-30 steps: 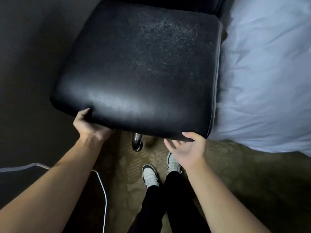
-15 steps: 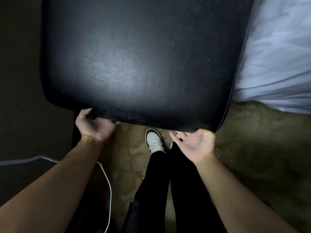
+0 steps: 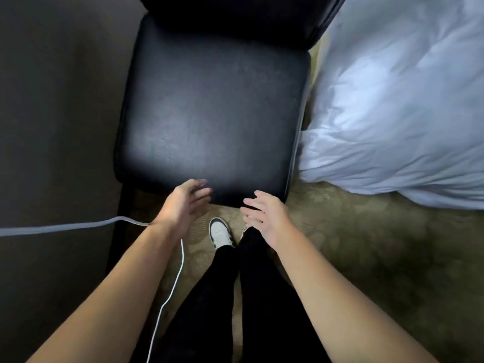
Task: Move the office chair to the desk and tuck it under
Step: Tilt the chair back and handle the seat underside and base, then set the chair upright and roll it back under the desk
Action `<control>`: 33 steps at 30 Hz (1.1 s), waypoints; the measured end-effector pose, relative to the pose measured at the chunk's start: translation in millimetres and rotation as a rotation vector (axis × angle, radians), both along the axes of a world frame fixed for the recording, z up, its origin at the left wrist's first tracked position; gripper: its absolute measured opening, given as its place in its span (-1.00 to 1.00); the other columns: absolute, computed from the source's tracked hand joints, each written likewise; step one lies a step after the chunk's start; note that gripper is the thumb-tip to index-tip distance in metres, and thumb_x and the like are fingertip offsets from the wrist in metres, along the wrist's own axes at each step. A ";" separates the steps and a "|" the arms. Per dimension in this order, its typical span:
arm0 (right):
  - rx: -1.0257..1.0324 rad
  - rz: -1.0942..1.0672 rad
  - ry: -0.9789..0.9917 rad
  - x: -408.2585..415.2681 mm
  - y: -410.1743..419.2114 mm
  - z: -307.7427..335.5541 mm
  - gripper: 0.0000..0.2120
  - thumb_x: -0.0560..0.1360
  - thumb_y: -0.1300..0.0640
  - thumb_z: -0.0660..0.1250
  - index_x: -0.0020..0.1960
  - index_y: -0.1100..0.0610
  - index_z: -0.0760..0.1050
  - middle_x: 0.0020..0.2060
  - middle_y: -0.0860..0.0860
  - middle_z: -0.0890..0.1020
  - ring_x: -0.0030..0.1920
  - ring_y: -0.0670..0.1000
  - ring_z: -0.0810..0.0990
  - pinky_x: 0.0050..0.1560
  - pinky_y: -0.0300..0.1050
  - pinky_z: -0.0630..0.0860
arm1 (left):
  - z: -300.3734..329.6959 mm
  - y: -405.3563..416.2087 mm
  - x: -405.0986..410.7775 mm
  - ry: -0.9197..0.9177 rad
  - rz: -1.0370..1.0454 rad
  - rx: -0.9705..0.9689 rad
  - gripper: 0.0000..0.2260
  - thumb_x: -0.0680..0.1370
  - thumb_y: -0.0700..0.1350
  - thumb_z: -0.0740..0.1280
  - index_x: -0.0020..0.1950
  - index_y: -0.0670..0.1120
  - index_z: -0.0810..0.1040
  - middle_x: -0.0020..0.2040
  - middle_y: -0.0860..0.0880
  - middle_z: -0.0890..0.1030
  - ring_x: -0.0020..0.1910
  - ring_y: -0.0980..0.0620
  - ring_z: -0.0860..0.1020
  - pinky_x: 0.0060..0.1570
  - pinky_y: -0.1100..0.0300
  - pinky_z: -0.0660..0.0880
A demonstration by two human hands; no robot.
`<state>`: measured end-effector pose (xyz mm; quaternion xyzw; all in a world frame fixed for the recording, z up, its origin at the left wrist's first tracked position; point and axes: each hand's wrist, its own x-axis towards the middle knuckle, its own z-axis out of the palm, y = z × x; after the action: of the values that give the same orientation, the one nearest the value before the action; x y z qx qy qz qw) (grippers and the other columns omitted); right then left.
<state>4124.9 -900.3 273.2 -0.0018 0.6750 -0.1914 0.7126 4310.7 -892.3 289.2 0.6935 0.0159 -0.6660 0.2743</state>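
Left hand (image 3: 184, 205) + right hand (image 3: 264, 214): both loose, fingers spread, gripping nothing, at front edge of office chair (image 3: 212, 113) seat. 2 legs in black, 1 white shoe (image 3: 220, 233) clear on carpet (image 3: 366, 244). 1 white cable (image 3: 167, 299) at left. Chair btwn dark surface left and white bedding (image 3: 406, 106) right. No containers seen.

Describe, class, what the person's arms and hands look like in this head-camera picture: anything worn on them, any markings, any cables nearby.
Both forearms are bare to the frame edge, with no sleeves in view. The left hand and right hand wear no gloves, and no rings, watch or markings show. A thin white cable runs down beside the left forearm. Below are black trousers and a white trainer with dark trim.
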 end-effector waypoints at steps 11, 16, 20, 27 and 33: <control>-0.335 0.273 0.106 -19.9 -74.3 199.9 -0.74 0.59 0.23 0.13 0.21 0.18 0.49 -0.08 0.14 0.67 -0.10 0.15 0.66 0.04 -0.01 0.57 | 162.2 -47.7 -9.9 -0.099 -0.048 -0.232 -0.88 0.50 -0.09 0.31 -0.08 -0.07 0.62 -0.21 -0.02 0.66 -0.19 0.01 0.61 -0.16 0.16 0.51; -0.414 0.361 0.170 5.9 -90.2 263.7 -0.72 0.60 0.27 0.12 0.24 0.19 0.49 0.04 0.21 0.66 0.01 0.19 0.67 0.10 0.01 0.60 | 220.8 -83.1 2.2 -0.113 -0.116 -0.407 -0.86 0.46 -0.05 0.33 -0.05 -0.04 0.61 -0.27 0.03 0.65 -0.21 0.02 0.61 -0.12 0.14 0.52; -0.540 0.513 0.205 22.9 -128.9 312.6 -0.71 0.57 0.30 0.14 0.22 0.18 0.52 0.05 0.23 0.67 0.00 0.19 0.68 0.12 0.03 0.60 | 265.3 -120.9 20.0 -0.181 -0.089 -0.515 -0.85 0.50 -0.10 0.32 0.00 -0.11 0.61 -0.25 0.00 0.61 -0.23 0.01 0.53 -0.26 0.23 0.48; -0.903 0.586 0.278 32.9 -233.1 382.0 -0.76 0.52 0.28 0.23 0.09 0.09 0.60 -0.07 0.11 0.71 -0.04 0.09 0.67 0.02 -0.03 0.60 | 327.3 -193.4 33.9 -0.487 -0.112 -0.655 -0.92 0.52 -0.14 0.31 -0.10 -0.06 0.60 -0.16 -0.02 0.63 -0.26 0.05 0.51 -0.21 0.16 0.45; -1.639 0.833 0.920 10.2 -359.4 408.4 -0.65 0.44 0.01 0.20 0.23 -0.07 0.46 0.19 -0.08 0.51 0.23 -0.01 0.40 0.21 -0.04 0.38 | 368.2 -294.2 28.6 -1.069 -0.288 -0.717 -0.63 0.51 0.00 0.31 0.31 0.03 0.46 0.24 -0.05 0.53 0.21 -0.03 0.50 0.23 0.09 0.39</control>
<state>4135.1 -1259.7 681.6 -0.7948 0.4905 -0.3117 0.1748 4339.3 -1186.5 657.4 0.7895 -0.4384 -0.2238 0.3666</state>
